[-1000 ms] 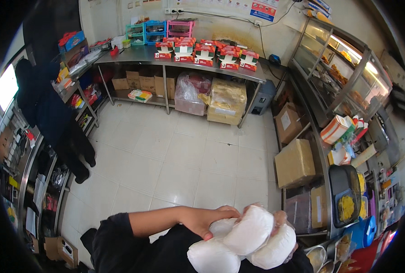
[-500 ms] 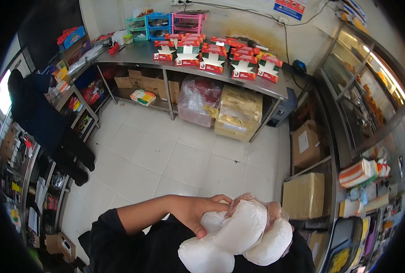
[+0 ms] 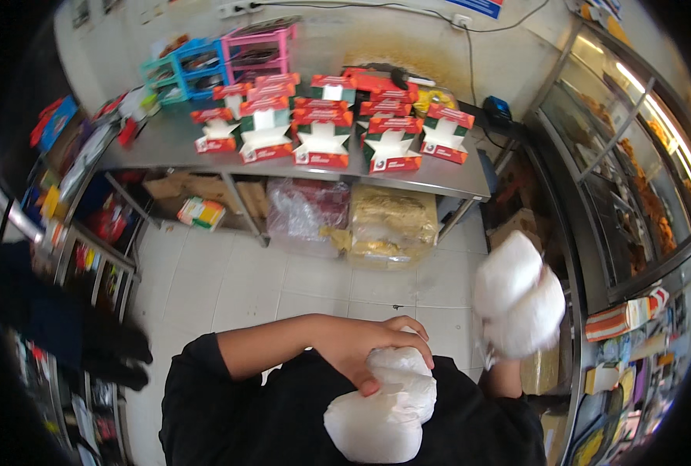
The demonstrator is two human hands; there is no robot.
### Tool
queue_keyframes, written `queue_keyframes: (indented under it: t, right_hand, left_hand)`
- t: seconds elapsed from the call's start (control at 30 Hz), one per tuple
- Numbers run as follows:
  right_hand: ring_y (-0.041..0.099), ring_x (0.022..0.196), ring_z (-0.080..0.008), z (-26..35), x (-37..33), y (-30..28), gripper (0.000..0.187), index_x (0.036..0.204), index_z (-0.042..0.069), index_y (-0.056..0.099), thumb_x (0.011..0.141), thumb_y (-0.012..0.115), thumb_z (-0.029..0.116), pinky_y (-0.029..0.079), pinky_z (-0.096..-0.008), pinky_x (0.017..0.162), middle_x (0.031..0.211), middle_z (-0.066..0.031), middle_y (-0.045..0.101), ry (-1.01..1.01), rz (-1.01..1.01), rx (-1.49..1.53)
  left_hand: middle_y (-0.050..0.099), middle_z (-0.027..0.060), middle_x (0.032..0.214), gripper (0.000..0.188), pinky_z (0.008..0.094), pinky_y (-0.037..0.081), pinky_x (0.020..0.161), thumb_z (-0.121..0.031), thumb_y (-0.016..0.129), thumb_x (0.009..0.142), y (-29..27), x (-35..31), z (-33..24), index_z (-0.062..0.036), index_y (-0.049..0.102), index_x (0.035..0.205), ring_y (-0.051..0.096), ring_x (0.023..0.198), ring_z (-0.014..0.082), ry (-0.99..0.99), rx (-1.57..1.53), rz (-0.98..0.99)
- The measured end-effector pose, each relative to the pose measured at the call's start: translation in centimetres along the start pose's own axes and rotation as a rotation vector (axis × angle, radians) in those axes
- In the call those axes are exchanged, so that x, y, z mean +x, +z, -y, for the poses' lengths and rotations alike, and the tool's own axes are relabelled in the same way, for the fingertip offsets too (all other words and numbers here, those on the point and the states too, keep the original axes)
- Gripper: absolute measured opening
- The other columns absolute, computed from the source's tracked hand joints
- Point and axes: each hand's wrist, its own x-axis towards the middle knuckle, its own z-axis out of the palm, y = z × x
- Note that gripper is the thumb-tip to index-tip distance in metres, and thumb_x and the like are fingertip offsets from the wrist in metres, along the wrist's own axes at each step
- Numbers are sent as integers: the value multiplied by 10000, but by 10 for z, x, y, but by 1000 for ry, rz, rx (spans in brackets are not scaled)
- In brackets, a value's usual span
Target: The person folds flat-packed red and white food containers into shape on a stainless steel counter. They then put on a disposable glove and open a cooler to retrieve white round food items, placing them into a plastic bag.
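My left hand (image 3: 349, 346) is closed around white, rounded, paper-wrapped bundles (image 3: 376, 423), pressed against my black top. Its thumb lies on the near side and its fingers curl over the far side. Out to the right, two more white wrapped bundles (image 3: 520, 299) are held up above my right wrist (image 3: 505, 379), slightly blurred. They hide the fingers of my right hand, and a bit of clear plastic hangs by them. Ahead, several standing red, green and white cardboard boxes (image 3: 322, 144) with open flaps are on a steel table (image 3: 167, 144).
Pink and blue plastic drawer racks (image 3: 260, 53) stand at the table's back left. Under the table are a plastic-wrapped bin (image 3: 307, 213) and a yellow-taped carton (image 3: 392, 225). A lit glass food cabinet (image 3: 617, 147) lines the right. On the left, a person in dark clothes (image 3: 58, 318) is by shelves.
My right hand has moved up and rightward with two bundles, away from those in my left hand. The view has come closer to the table. The other person appears lower at the left edge.
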Motion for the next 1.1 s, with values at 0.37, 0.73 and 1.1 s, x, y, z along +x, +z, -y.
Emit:
queue_keyframes:
  t: [0.37, 0.73, 1.1]
  right_hand:
    - [468, 1162, -241, 27, 286, -196, 803, 1395, 56, 314, 732, 733, 232, 357, -341, 995, 1258, -125, 484, 15, -239, -1066]
    - [570, 1026, -254, 19, 549, -349, 776, 1399, 144, 355, 737, 696, 359, 437, -340, 874, 1161, -144, 576, 911, 143, -1532]
    - [497, 1119, -234, -16, 515, -365, 852, 1380, 33, 342, 696, 794, 264, 400, -334, 957, 1224, -130, 510, 487, -42, -1354]
  left_hand:
    - [281, 173, 1372, 1062, 465, 219, 1056, -769, 711, 498, -175, -50, 17, -141, 439, 1310, 193, 1332, 353, -85, -36, -101]
    - [245, 165, 1384, 1045, 453, 221, 1062, -713, 761, 484, -316, 25, 37, -142, 455, 1304, 209, 1330, 361, -238, 0, -292]
    - [244, 159, 1386, 1081, 456, 245, 1049, -713, 791, 398, -389, 62, 49, -167, 482, 1278, 266, 1300, 374, -305, -56, -332]
